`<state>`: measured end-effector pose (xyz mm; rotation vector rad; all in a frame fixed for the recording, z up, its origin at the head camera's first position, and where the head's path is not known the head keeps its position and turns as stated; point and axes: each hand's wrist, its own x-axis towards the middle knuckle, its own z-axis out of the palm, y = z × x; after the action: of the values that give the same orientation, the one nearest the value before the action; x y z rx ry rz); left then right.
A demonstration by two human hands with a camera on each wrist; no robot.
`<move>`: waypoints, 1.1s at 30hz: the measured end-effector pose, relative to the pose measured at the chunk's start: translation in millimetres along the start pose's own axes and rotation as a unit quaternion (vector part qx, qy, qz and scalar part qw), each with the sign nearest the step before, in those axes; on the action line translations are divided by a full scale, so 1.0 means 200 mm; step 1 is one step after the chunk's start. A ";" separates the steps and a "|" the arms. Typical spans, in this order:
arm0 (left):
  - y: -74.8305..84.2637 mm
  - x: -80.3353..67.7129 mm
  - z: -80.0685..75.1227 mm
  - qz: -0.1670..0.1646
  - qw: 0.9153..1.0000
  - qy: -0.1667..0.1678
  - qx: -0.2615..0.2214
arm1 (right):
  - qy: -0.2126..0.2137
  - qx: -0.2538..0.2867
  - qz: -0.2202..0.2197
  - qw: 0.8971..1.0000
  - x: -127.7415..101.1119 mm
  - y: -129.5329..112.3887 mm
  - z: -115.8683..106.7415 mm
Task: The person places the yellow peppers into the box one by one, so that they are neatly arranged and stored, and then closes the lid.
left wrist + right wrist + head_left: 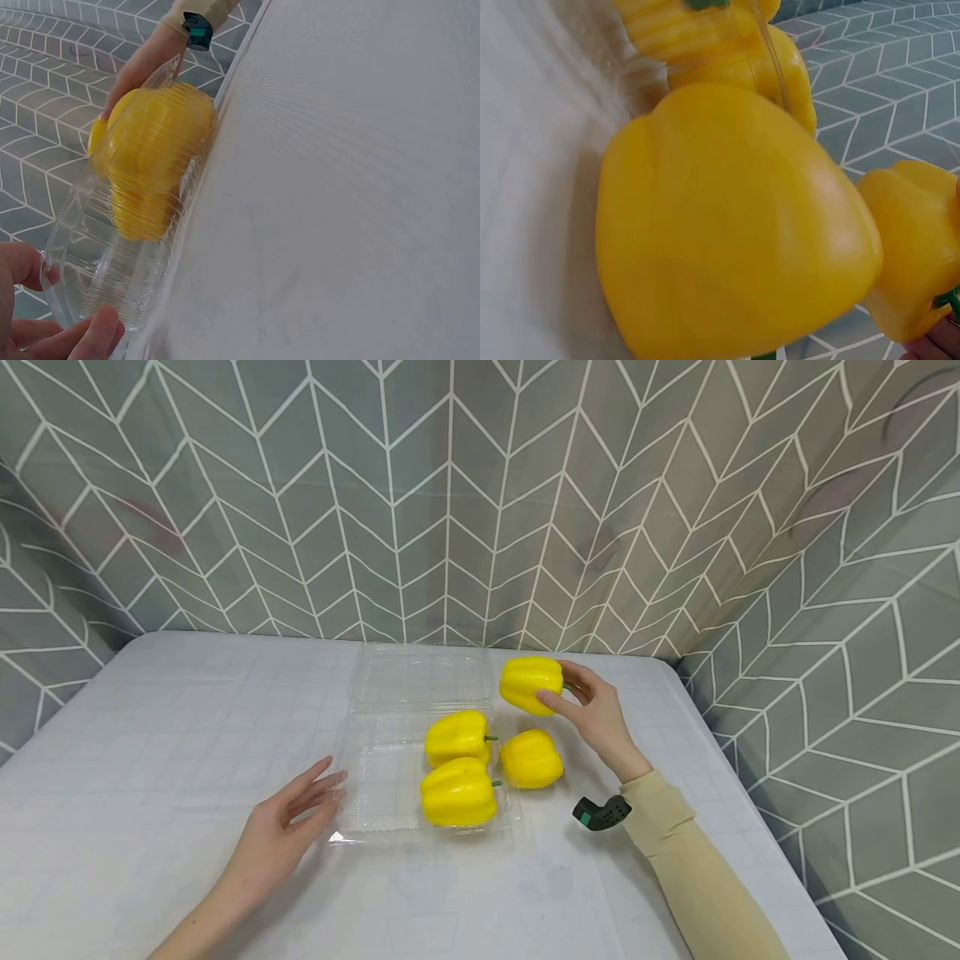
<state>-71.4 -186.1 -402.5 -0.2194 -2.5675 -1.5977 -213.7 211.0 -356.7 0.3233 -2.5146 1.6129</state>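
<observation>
My right hand (596, 710) grips a yellow bell pepper (528, 683) by its stem end, raised behind the others at the container's right. In the right wrist view this held pepper (911, 240) is at the right edge, with fingertips below it. Two yellow bell peppers (457, 739) (459, 793) lie in the right half of a clear plastic clamshell container (375, 785), stems pointing right. Another yellow bell pepper (532, 760) sits on the table just right of it, large in the right wrist view. At the container's left wall, my left hand (288, 822) touches the edge with relaxed fingers.
The container's lid (420, 679) lies folded back towards the rear. A white cloth covers the table (210, 718). Patterned grey curtains (420, 502) hang behind and beside it. A black camera piece (602, 812) is at the right wrist, by the beige sleeve (690, 852).
</observation>
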 end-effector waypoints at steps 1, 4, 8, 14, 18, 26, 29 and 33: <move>0.00 0.00 0.00 0.000 1.000 0.000 0.000 | -0.001 0.002 -0.003 1.000 0.00 -0.01 0.00; 0.00 0.00 0.00 -0.001 1.000 0.000 -0.001 | -0.002 0.009 -0.014 1.000 -0.01 -0.03 0.02; 0.00 0.00 0.00 -0.001 1.000 0.001 -0.002 | -0.008 0.017 -0.027 0.999 -0.01 -0.08 0.05; 0.00 0.00 0.00 -0.002 1.000 -0.001 0.000 | -0.016 0.020 -0.049 0.998 -0.03 -0.15 0.09; 0.00 0.00 0.00 -0.004 1.000 0.000 0.001 | -0.018 0.019 -0.062 0.998 -0.04 -0.18 0.11; 0.00 0.00 0.00 -0.002 1.000 0.000 -0.003 | -0.029 0.027 -0.063 0.997 -0.06 -0.23 0.16; 0.00 0.00 0.00 -0.002 1.000 -0.001 -0.003 | -0.036 0.026 -0.064 0.997 -0.07 -0.25 0.17; 0.00 0.00 0.00 -0.002 1.000 -0.003 -0.004 | -0.039 0.028 -0.069 0.996 -0.07 -0.26 0.19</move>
<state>-70.7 -186.0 -402.1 -0.2191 -2.5688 -1.6117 -186.3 156.2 -329.5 0.5638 -2.4448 1.6510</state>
